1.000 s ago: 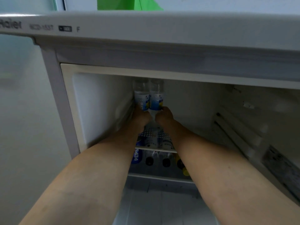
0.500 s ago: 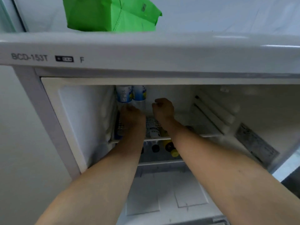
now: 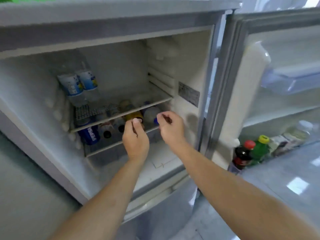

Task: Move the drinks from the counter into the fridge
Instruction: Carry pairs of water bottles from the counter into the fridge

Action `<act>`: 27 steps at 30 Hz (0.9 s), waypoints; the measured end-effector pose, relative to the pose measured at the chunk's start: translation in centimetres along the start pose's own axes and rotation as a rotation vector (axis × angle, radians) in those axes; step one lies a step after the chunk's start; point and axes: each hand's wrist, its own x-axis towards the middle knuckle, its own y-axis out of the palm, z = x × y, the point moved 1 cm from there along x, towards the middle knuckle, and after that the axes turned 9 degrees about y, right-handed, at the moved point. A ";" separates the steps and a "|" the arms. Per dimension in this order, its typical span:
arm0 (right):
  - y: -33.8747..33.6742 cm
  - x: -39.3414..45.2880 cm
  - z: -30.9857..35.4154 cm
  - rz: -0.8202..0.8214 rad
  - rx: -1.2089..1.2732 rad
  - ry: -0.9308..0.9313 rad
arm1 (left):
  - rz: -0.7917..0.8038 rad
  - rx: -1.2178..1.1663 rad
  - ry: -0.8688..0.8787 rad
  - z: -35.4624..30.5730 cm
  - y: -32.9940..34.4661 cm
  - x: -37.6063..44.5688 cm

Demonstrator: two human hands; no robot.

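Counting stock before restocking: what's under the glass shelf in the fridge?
Under the glass shelf lie a blue Pepsi can, dark-capped bottles and a yellow can. Both hands, left hand and right hand, cover what sits further right.

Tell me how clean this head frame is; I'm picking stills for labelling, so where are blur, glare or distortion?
Head view: soft throughout. The left hand and right hand are smeared, so their grip is hard to read. The Pepsi can label is legible, the two water bottles hazy. Wide-angle bending tilts the fridge door. Bright floor reflections at lower right.
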 end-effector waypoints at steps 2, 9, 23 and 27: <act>-4.3 -3.6 -2.0 -0.027 -0.005 0.047 | 0.096 -0.004 0.026 -1.6 0.8 -4.7; -19.0 -15.8 -9.2 -0.291 -0.086 0.337 | 0.386 -0.066 0.066 -4.5 2.4 -16.8; -38.6 -36.6 -21.3 -0.845 0.045 1.004 | 1.449 0.385 -0.575 10.8 0.4 -34.8; -39.2 -41.6 -23.1 -0.889 0.144 1.193 | 1.488 0.515 -0.725 13.4 -2.2 -35.5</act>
